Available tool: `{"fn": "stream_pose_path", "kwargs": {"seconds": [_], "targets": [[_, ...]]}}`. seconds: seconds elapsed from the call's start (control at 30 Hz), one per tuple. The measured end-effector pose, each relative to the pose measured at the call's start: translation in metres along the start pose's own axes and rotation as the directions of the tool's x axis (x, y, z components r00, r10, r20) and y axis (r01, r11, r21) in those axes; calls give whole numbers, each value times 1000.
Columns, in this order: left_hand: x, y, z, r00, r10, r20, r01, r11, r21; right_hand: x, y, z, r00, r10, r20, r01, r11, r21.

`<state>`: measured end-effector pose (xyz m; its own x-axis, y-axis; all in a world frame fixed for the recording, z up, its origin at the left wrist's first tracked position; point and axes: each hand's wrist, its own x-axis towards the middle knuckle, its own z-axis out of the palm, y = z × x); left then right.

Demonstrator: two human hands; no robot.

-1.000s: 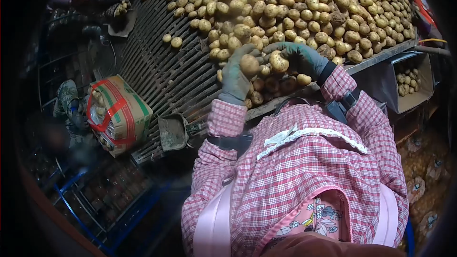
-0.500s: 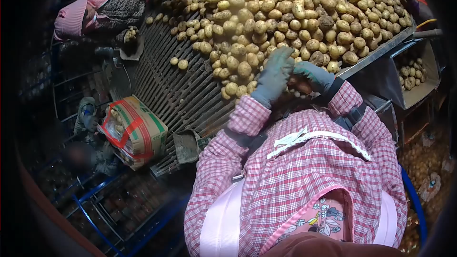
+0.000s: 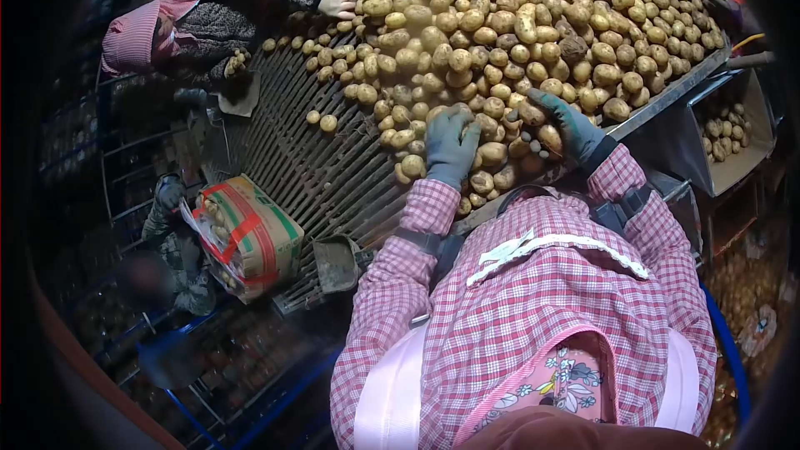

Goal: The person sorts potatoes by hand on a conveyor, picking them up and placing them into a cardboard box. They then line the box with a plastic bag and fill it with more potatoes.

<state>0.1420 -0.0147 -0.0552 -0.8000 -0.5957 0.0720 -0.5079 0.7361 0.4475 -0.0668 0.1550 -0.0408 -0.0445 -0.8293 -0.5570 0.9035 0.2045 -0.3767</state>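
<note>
My left hand (image 3: 452,146), in a grey-green glove, reaches onto the potato pile (image 3: 500,37), its fingers curled against a potato (image 3: 435,113) at the near edge. To its right, my right hand (image 3: 575,127), gloved alike, has its fingers stretched out toward the upper left. Beside those fingers lie a brownish potato (image 3: 531,113) and another potato (image 3: 550,137), close to the palm. The right thumb is hidden. The potatoes rest on a slatted metal rack (image 3: 292,129).
A person in a pink hat (image 3: 132,36) at upper left reaches to the pile. At left, another person's arm (image 3: 167,208) is by an open carton (image 3: 262,237) with red tape. A metal rim (image 3: 667,92) and a bin (image 3: 742,167) with potatoes stand at right.
My hands, close together before, have moved apart: the left one down and left, the right one to the right. The co-worker's hand has moved right and down. The carton shifts slightly in view.
</note>
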Motion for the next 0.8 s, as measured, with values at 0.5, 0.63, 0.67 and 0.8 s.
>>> {"fn": "stream_pose_path", "kwargs": {"seconds": [0.5, 0.63, 0.67, 0.8], "targets": [[96, 14, -37, 969, 82, 234, -144, 954, 263, -5, -13, -21, 996, 92, 8, -93, 983, 159], [143, -9, -69, 993, -9, 116, 3, 999, 48, -15, -27, -12, 991, 27, -132, -25, 1000, 17], [163, -30, -61, 996, 49, -76, -53, 998, -46, -19, -31, -10, 990, -5, -138, 0, 999, -32], [254, -33, -56, 987, 77, -144, -74, 997, 23, -21, -36, -31, 1000, 1, -12, 0, 995, 95]]}}
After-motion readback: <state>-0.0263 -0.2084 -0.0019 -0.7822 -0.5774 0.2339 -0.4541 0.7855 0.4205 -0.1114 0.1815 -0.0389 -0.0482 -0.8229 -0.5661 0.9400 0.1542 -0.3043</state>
